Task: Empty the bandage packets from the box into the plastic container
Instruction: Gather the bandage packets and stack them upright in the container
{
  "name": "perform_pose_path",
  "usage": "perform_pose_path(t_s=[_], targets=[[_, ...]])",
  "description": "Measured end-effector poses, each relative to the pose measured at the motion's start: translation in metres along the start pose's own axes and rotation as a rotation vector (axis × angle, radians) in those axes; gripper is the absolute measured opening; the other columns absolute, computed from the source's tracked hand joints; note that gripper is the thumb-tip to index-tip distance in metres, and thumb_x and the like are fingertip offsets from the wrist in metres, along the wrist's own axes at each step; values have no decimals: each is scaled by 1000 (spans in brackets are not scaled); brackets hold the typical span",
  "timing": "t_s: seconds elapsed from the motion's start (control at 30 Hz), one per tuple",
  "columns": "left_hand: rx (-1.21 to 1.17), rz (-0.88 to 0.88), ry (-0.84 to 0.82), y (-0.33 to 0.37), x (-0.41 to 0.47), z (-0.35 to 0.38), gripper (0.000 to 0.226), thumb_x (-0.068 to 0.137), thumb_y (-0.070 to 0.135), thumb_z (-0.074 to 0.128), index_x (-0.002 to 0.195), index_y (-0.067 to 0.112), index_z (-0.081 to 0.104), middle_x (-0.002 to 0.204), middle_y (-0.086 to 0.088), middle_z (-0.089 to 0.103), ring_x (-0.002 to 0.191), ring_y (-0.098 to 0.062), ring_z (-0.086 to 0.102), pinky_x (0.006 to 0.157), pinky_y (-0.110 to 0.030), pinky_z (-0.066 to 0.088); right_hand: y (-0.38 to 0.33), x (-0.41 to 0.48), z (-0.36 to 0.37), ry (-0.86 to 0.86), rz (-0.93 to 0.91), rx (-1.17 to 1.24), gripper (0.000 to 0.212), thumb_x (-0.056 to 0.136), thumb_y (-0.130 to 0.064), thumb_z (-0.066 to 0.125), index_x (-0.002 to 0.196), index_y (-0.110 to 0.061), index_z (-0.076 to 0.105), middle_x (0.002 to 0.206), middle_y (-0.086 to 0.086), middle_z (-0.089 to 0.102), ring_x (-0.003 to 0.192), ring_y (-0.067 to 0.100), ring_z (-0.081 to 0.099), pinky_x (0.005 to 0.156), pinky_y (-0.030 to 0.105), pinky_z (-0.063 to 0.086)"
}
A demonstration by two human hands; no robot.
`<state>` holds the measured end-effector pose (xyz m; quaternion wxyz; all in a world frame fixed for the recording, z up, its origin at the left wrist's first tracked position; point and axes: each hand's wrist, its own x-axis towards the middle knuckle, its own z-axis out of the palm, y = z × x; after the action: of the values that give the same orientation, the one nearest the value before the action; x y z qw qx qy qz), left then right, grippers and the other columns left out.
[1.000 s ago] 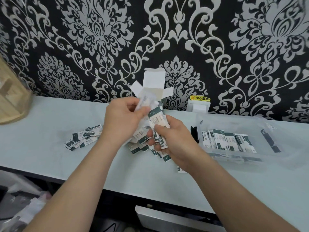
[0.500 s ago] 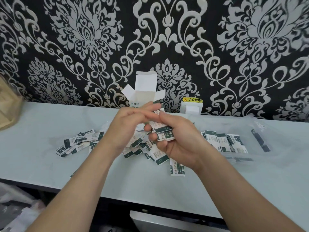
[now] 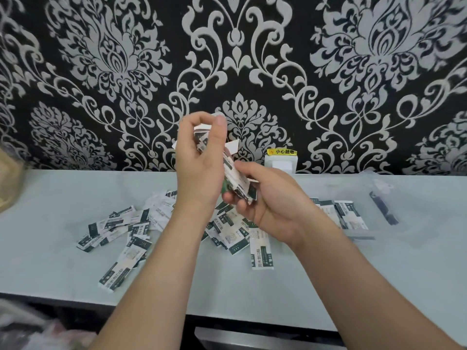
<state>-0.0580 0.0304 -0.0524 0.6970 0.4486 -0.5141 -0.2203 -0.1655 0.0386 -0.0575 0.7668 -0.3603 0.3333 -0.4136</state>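
My left hand [image 3: 199,162] is raised in front of the white box [image 3: 233,147], which stands by the wall with its flaps open and is mostly hidden. Its fingers pinch a few green-and-white bandage packets [image 3: 202,140]. Just below and to the right, my right hand [image 3: 273,205] grips a fanned bundle of packets [image 3: 237,181]. Several loose packets [image 3: 118,223] lie scattered on the table under both arms, one of them nearer to me [image 3: 261,251]. The clear plastic container [image 3: 361,234] sits to the right with several packets [image 3: 346,213] inside.
The pale table [image 3: 379,274] runs along a black-and-silver patterned wall. A white socket with a yellow warning label [image 3: 281,157] is on the wall behind my right hand. A black clip [image 3: 384,208] sits on the container's far right. A wooden object [image 3: 7,188] is at the left edge.
My left hand has risen from the table up to the box's height with packets in it. My right hand stayed low, still holding its bundle. The camera tilted down slightly.
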Motion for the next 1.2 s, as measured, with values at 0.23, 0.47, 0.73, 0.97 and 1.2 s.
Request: perform_pose_path(t_s=[0.23,0.47,0.73,0.97,1.2], targets=[[230,239,-73,1,-8,20,21,90,38,60,78,25,48,77,12,57,79,-14,63,76,-34,51,0,2,-1,144,-93,210,26,97,-18,45,77,-13,61,63,4,58,58,16,51,60,29,40],[134,107,-121,-1,-19,54,17,92,40,52,92,23,51,81,7,61,78,-12,62,78,-41,53,-4,-2,-20,-21,-122,241,28,100,-18,46,118,-7,65,102,9,71,87,16,69,70,28,56],[-5,-137,-231,-6,-4,54,33,99,27,49,74,8,55,66,-9,49,55,-13,44,50,-25,37,-22,-10,-51,89,-219,87,23,95,-1,50,112,8,62,71,7,56,51,8,41,40,13,30],[70,-136,-273,-9,-15,73,35,92,37,50,70,11,56,68,-15,58,59,-22,49,55,-36,37,-23,-16,-56,180,-205,-16,12,97,-10,46,96,-6,58,54,-1,54,40,7,44,36,17,28],[151,-173,-244,-15,-15,74,39,92,43,50,70,12,55,64,-3,55,60,-14,49,61,-32,40,-44,-28,-86,69,-133,-439,16,90,-8,63,106,-8,63,73,3,70,59,12,65,52,19,35]])
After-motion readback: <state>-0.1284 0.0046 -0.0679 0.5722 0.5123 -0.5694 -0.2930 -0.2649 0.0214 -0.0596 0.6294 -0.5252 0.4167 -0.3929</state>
